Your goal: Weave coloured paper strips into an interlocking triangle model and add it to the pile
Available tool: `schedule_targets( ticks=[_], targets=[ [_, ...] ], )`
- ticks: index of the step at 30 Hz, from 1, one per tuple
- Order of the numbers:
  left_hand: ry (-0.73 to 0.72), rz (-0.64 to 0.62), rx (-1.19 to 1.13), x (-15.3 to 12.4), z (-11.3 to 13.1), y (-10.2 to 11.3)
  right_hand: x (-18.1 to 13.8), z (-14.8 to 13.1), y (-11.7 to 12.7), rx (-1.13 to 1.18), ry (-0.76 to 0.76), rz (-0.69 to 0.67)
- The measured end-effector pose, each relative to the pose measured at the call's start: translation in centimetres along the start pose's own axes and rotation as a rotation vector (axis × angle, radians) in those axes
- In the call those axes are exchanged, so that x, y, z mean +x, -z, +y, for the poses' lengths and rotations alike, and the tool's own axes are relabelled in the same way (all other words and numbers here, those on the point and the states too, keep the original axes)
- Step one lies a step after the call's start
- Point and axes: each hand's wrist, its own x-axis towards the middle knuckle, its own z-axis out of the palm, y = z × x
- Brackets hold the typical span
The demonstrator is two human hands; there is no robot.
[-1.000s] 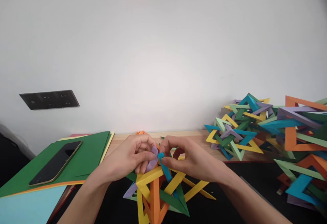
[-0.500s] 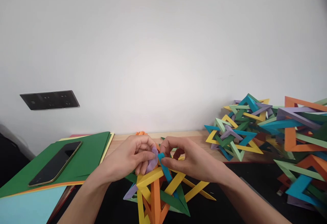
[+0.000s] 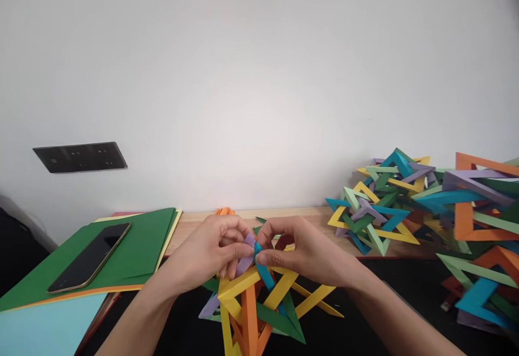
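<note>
My left hand [image 3: 221, 248] pinches a folded purple paper strip [image 3: 245, 262] between thumb and fingers. Close beside it, my right hand [image 3: 290, 245] has its thumb and forefinger closed on the end of a blue paper strip [image 3: 265, 276]. The ends of the two strips meet, or nearly so, between my fingertips; the exact contact is hidden. Both strips belong to a woven paper star model [image 3: 250, 312] of yellow, orange, green, purple and blue strips, which sits below my hands on the black surface.
Finished-looking paper stars [image 3: 367, 218] are heaped at the right against the wall. On the left, a phone [image 3: 91, 258] lies on green paper sheets [image 3: 150, 242], with light blue paper [image 3: 48, 323] in front. Small orange folded pieces [image 3: 224, 211] rest at the back. A black socket panel [image 3: 81, 157] is on the wall.
My fingertips have come closer together, bringing the purple and blue strip ends nearer each other. The blue end now looks bent over. The whole view has shifted slightly.
</note>
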Motion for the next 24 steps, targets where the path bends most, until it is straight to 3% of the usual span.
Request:
schedule_targets(
  ticks=[12, 24],
  targets=[
    [-0.025, -0.058, -0.098, 0.4, -0.6, 0.1, 0.4, 0.4, 0.1, 0.096, -0.002, -0.011],
    [-0.060, 0.140, -0.055, -0.3, 0.1, -0.9, 0.0, 0.0, -0.4, 0.075, -0.028, 0.009]
  ],
)
